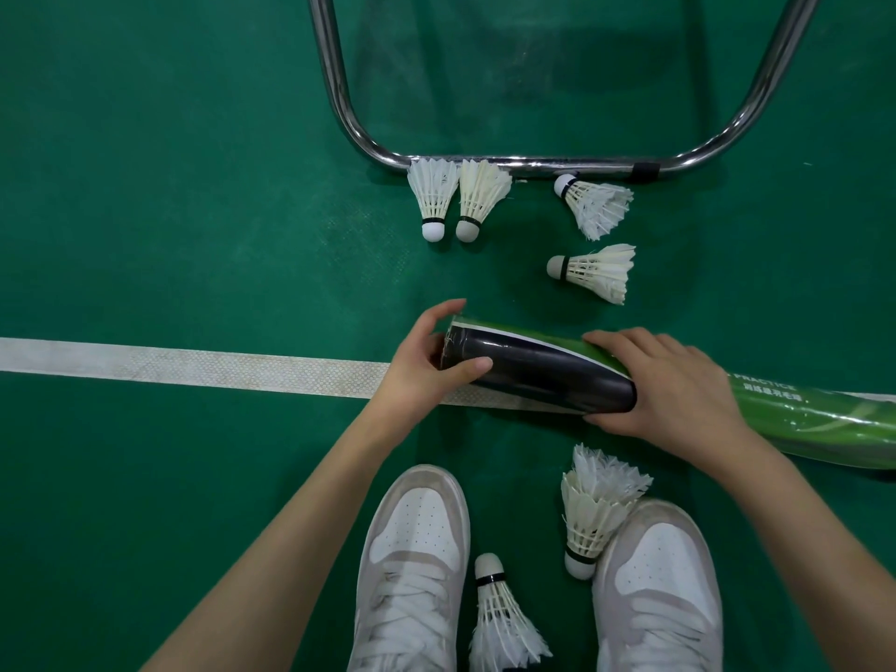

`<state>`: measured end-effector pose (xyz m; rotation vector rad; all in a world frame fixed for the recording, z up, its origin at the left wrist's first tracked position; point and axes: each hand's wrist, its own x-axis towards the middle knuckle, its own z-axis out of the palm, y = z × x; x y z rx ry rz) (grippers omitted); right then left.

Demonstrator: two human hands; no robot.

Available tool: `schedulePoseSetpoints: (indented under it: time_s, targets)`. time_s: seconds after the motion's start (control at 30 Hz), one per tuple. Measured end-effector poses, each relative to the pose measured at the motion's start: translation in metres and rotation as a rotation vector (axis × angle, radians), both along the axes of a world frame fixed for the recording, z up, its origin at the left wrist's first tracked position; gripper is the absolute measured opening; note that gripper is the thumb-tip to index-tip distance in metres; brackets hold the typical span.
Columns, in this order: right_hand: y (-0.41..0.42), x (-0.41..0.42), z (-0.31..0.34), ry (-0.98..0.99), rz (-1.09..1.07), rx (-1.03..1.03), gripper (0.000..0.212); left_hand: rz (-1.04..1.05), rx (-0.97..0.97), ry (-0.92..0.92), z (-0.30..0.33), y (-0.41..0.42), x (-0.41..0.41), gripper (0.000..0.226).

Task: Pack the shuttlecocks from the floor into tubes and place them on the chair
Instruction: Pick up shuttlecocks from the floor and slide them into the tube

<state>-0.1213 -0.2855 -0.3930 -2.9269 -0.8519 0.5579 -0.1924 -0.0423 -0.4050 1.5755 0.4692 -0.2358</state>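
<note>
Head view looks straight down at a green court floor (169,186) with a person holding a tube (538,368) sideways over the white line (194,366). The right hand (674,385) wraps round the tube's middle, fingers curled over the top and thumb under. The left hand (426,361) cups the near end, thumb on the dark side and fingers over the rim, so I'd guess it's working the cap; can't tell whether that end is open or capped.

To do this well I'd keep the right hand steady and twist or pull with the left only, then tilt the mouth up so nothing slides out.

Six shuttlecocks are loose on the floor: two (431,198) (477,198) side by side touching the chair frame (533,162), one (596,203) just right of them, another (594,271) nearer the tube, one (594,511) leaning on the right shoe (659,584), and one (499,618) between the shoes. Those two by the feet are easy to step on, so I'd grab them first.
</note>
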Motion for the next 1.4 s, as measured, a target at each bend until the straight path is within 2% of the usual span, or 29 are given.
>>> schedulePoseSetpoints:
  time_s: [0.13, 0.67, 0.87, 0.97, 1.03, 1.1, 1.17, 1.27, 1.4]
  targets:
    - [0.001, 0.0, 0.0, -0.001, 0.0, 0.002, 0.081, -0.04, 0.071, 0.0, -0.002, -0.001, 0.0, 0.072]
    - [0.001, -0.001, -0.001, -0.008, -0.002, 0.012, 0.082, -0.179, 0.132, 0.039, 0.004, 0.0, 0.004, 0.074]
    - [0.001, 0.001, 0.001, 0.015, -0.006, -0.006, 0.082, -0.044, 0.445, -0.028, 0.02, -0.005, -0.008, 0.067]
    - [0.0, 0.002, 0.0, 0.012, -0.009, -0.001, 0.082, -0.074, 0.665, -0.101, 0.023, -0.01, -0.018, 0.062]
    - [0.0, 0.001, 0.0, 0.003, -0.008, 0.0, 0.082, -0.034, 0.736, -0.166, 0.024, -0.015, -0.023, 0.056]
    - [0.0, 0.001, -0.001, 0.0, -0.01, 0.004, 0.082, -0.006, 0.677, -0.243, 0.026, -0.022, -0.026, 0.05]
    - [-0.001, 0.001, -0.001, 0.006, -0.009, 0.004, 0.082, -0.038, 0.531, -0.271, 0.03, -0.035, -0.028, 0.043]
    - [0.0, 0.003, -0.001, 0.018, -0.012, 0.002, 0.083, -0.127, 0.274, -0.211, 0.03, -0.063, -0.03, 0.039]
    - [0.0, 0.003, -0.001, 0.021, -0.014, -0.004, 0.082, -0.312, 0.165, -0.103, 0.016, -0.083, -0.03, 0.029]
